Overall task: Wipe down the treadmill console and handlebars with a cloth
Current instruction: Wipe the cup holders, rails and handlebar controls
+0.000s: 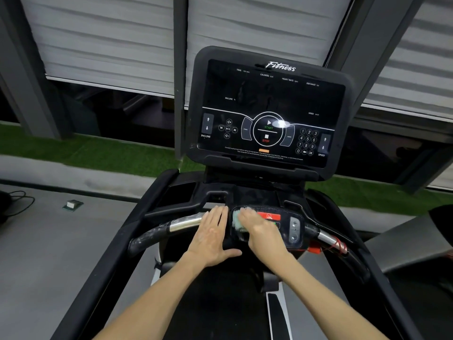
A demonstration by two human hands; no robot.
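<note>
1. Two hands work at the centre of the handlebar crossbar [186, 222], so the step in hand appears to be wiping the small control pod [295, 231] mounted mid-bar, not the big console [269, 94].
2. Right hand [263, 233]: its fingers lie stretched over a pale green cloth [237, 220] and press it flat onto the pod's left end. They do not appear to close round it, though the hand is a little blurred.
3. Cloth position: it sits under the right fingertips and shows at the hand's 11 o'clock edge, touching the pod, just beside a red stop strip [269, 215] at its 3 o'clock.
4. Left hand [212, 238]: it is spread flat, fingers straight and together, thumb out toward 3 o'clock. It rests on the bar just beside the cloth at its 9 o'clock and holds nothing, likely as a brace.
5. Progress, as a judgement: the pod's plus and minus buttons [294, 229] at 3 o'clock of the right hand lie outside the cloth, and the console stands well apart at 12 o'clock.
6. Next move: it calls for sliding the cloth toward 3 o'clock across the strip and buttons with light pressure, keeping clear of the red safety cord [338, 244] farther toward 3 o'clock. Then come the chrome grips and a reach up to the console.
</note>
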